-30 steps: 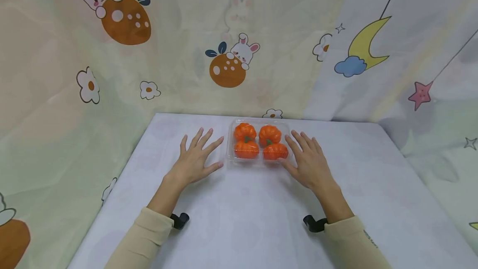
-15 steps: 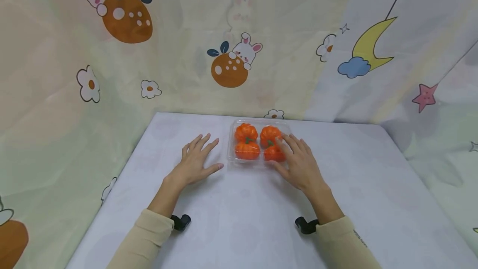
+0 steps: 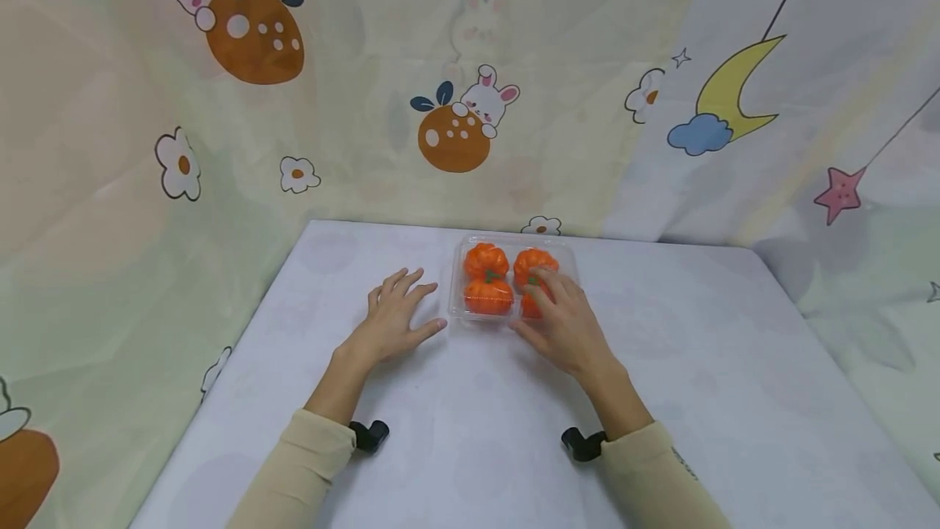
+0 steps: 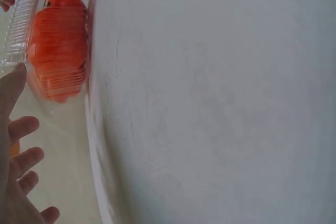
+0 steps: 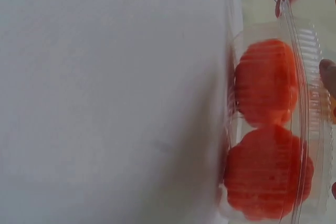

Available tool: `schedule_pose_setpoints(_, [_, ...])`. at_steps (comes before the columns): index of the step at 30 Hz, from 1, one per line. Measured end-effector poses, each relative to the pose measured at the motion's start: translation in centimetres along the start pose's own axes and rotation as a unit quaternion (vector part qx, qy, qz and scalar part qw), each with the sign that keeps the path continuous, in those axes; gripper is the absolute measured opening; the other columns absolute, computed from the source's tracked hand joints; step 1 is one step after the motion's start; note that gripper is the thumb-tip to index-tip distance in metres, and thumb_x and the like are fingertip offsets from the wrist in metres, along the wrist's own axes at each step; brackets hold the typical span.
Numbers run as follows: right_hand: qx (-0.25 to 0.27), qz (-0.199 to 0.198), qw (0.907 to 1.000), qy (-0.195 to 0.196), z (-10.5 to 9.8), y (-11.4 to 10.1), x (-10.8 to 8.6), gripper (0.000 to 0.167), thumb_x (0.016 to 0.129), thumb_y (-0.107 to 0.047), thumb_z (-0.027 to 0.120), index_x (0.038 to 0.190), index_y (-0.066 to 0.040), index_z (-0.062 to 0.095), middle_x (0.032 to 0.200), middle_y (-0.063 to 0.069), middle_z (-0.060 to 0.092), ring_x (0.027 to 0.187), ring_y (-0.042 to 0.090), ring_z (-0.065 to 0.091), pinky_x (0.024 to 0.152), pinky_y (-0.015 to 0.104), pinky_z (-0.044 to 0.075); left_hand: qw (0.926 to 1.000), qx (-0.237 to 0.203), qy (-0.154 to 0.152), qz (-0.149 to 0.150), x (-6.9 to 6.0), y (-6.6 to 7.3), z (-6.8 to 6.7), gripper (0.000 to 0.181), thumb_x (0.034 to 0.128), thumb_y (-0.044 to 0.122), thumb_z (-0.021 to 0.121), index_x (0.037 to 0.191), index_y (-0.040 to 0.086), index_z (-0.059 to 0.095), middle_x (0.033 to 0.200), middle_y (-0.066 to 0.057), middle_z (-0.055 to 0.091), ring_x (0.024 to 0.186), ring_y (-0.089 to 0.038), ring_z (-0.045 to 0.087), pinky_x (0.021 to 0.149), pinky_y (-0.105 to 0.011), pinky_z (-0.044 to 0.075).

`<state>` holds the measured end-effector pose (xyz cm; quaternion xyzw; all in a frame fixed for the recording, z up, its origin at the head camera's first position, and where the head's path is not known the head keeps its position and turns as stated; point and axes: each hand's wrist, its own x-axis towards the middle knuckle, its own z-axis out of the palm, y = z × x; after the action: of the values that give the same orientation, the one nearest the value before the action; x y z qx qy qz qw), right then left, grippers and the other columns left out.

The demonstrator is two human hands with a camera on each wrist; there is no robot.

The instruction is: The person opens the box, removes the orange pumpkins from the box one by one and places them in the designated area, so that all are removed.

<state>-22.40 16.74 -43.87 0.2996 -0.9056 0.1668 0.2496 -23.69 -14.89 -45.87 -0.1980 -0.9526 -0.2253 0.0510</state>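
Note:
A clear plastic clamshell box (image 3: 458,288) stands near the back of the table, apparently with its lid down. Inside, orange toy pumpkins (image 3: 488,297) with green stems fill both rows. My right hand (image 3: 569,329) hovers at the box's right front, fingers loosely bent, covering most of the front right pumpkin (image 3: 530,306). In the right wrist view its thumb (image 5: 328,74) is beside the ribbed lid; contact cannot be told. My left hand (image 3: 391,321) is left of the box, fingers spread, with its thumb (image 4: 16,77) near the box's corner in the left wrist view. Neither hand grips anything.
A white cloth covers the table (image 3: 470,447). Right behind it hangs a printed curtain (image 3: 352,88) with rabbits, flowers and a moon. A black wrist mount (image 3: 370,435) sits on the left forearm, another mount (image 3: 583,443) on the right.
My right hand has moved left, from beside the box to over its right front, and its fingers have bent more. My left hand's fingers have bent slightly. The box has not moved.

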Motion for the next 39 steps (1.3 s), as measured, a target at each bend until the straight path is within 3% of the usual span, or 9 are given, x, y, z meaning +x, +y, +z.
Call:
schedule_pose_setpoints(6, [-0.002,-0.033,0.9994,0.007,0.6,-1.1,1.2,0.046,0.081,-0.033,0.088,0.117,-0.010,0.072,0.138,0.015,0.058,0.134,0.038,0.047,0.111,0.058,0.040,0.9989,-0.045,0.000,-0.007,0.5,0.5,0.2,0.058,0.0976,0.050,0.065,0.143,0.015,0.058,0.163,-0.014,0.035,0.151,-0.039,0.021,0.112,-0.067,0.023])
schedule_pose_setpoints(12, [-0.022,-0.031,0.9991,-0.021,1.0,-2.0,2.3,0.036,0.084,-0.031,0.086,0.115,-0.017,0.073,0.140,0.010,0.058,0.135,0.033,0.048,0.113,0.053,0.041,0.9967,-0.079,-0.016,-0.014,1.4,0.6,0.0,0.049,0.1017,0.047,0.060,0.139,0.015,0.061,0.160,-0.013,0.040,0.148,-0.038,0.026,0.109,-0.065,0.027])
schedule_pose_setpoints(17, [-0.019,-0.034,0.9986,-0.036,1.4,-2.4,2.9,0.034,0.085,-0.026,0.086,0.115,-0.020,0.073,0.140,0.007,0.057,0.137,0.031,0.047,0.116,0.052,0.038,0.9946,-0.101,-0.022,-0.009,1.7,0.5,0.1,0.038,0.1063,0.042,0.053,0.131,0.015,0.065,0.146,-0.010,0.054,0.139,-0.036,0.038,0.104,-0.062,0.034])
schedule_pose_setpoints(24, [-0.005,-0.096,0.9952,-0.017,2.1,-2.5,3.0,0.029,0.083,-0.017,0.088,0.105,-0.020,0.069,0.135,0.009,0.059,0.133,0.031,0.050,0.112,0.052,0.043,0.9904,-0.134,-0.018,-0.025,1.8,0.6,0.5,0.029,0.1088,0.032,0.049,0.118,0.011,0.066,0.126,-0.010,0.064,0.129,-0.036,0.046,0.104,-0.060,0.036])
schedule_pose_setpoints(31, [0.008,-0.098,0.9948,-0.027,2.0,-2.6,2.7,0.023,0.083,-0.016,0.088,0.100,-0.020,0.073,0.135,0.010,0.060,0.133,0.031,0.050,0.113,0.052,0.042,0.9771,-0.208,-0.028,-0.032,2.3,0.8,0.9,0.023,0.1083,0.024,0.050,0.112,0.008,0.065,0.110,-0.007,0.070,0.109,-0.026,0.063,0.097,-0.049,0.050])
schedule_pose_setpoints(39, [0.011,-0.090,0.9938,-0.064,2.2,-3.2,3.5,0.019,0.085,-0.022,0.086,0.103,-0.019,0.079,0.138,0.008,0.059,0.137,0.030,0.048,0.115,0.051,0.041,0.9674,-0.243,-0.055,-0.043,2.5,0.1,0.8,0.019,0.1070,0.023,0.054,0.107,0.010,0.067,0.105,-0.007,0.072,0.109,-0.024,0.063,0.097,-0.048,0.048])
